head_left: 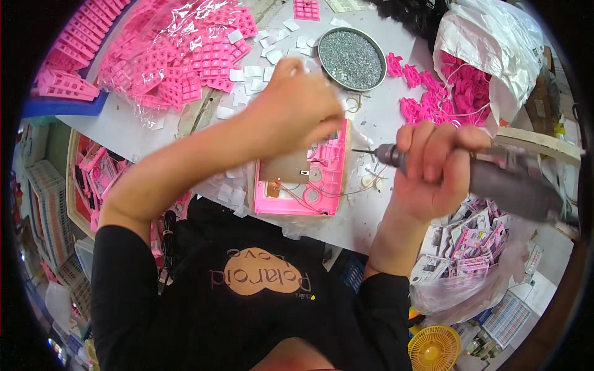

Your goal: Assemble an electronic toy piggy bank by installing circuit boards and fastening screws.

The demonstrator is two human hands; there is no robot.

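Now your right hand (433, 167) grips the driver (489, 176) lying level, bit pointing left at the pink case (303, 185). Your left hand (297, 108) hovers blurred over the case's far edge; grip unclear.

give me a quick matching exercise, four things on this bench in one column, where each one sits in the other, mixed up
Things:
1. electric screwdriver
2. round tray of screws
3. pink casing
4. yellow fan

Places:
A. flat on the table, right below the left hand
B. far side of the table, beyond the left hand
C. low down, at the bottom right of the view
D. held in the right hand, tip toward the casing

Pairs: 1-D, 2-B, 3-A, 4-C
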